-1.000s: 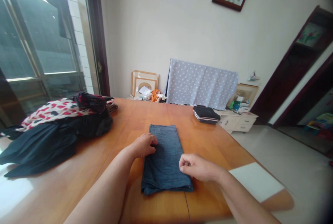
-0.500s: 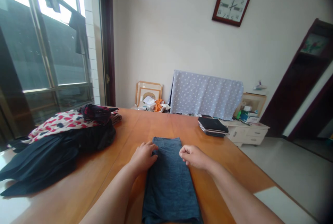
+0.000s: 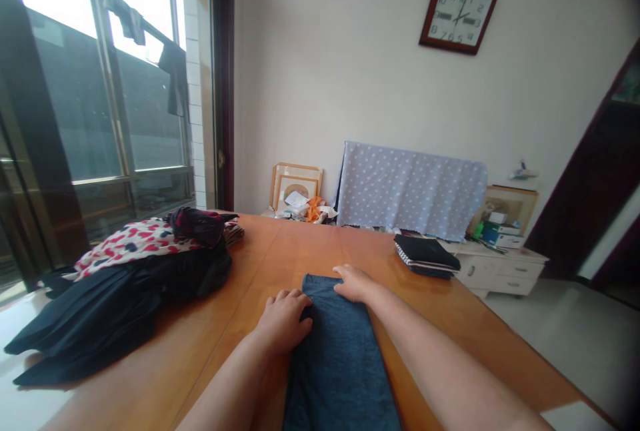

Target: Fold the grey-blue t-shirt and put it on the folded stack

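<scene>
A dark blue garment (image 3: 343,357), folded into a long strip, lies on the wooden table in front of me and runs out of the bottom of the view. My left hand (image 3: 286,317) rests at its left edge near the far end, fingers bent and thumb apart, with a small dark fold of cloth between them. At the far right corner of the cloth is my right hand (image 3: 353,283), its fingers stretched out over the edge and the thumb apart. Its underside is hidden.
Heaped clothes (image 3: 150,277), dark and heart-patterned, lie on the table's left. A folded stack of clothes (image 3: 427,256) sits at the far right. Beyond the table (image 3: 240,331) are a dotted cloth cover (image 3: 410,187), picture frames (image 3: 297,184) and a white cabinet (image 3: 500,271).
My right hand has gone from curled fingers beside the cloth to extended fingers at its far right corner. My left hand stays at the left edge. The view has shifted slightly left.
</scene>
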Demonstrator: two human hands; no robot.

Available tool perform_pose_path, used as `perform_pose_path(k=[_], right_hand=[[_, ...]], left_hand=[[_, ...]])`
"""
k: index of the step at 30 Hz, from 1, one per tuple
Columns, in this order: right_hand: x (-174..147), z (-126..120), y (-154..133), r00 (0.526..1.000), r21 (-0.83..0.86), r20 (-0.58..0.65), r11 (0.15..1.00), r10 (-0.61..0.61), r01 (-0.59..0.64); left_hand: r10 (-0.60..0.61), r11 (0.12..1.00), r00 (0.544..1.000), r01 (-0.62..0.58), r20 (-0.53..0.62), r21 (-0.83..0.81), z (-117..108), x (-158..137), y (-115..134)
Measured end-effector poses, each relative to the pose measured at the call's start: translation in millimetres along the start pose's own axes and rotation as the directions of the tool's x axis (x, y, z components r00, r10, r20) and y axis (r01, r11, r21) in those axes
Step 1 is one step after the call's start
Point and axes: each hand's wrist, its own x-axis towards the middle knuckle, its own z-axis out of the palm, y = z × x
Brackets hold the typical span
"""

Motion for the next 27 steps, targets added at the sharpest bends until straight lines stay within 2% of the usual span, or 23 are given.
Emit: perform_pose_path(k=[9,17,20,27], right_hand=[[19,-12,0,0.970,-0.027,0.242,1.000,-0.009,0.016],[22,-21,-12,0.930,-0.055,0.367,0.998,0.027,-0.007],[21,-23,-17,0.933,-0.087,0.358,0.996,0.023,0.009],[-2,-30,-30,0.971,-0.198,0.232,0.974,-0.065,0.112]], left_hand=[[-0.028,1.000,0.999,0.028,0.023,-0.004,-1,0,1],[-0.022,1.000,1.000,0.021,-0.007,-0.013,2,1,0],[-0.016,1.000,1.000,0.016,-0.015,-0.013,4,0,-1],[-0.002,1.000,1.000,0.002,-0.024,-0.021,6,2,-5]])
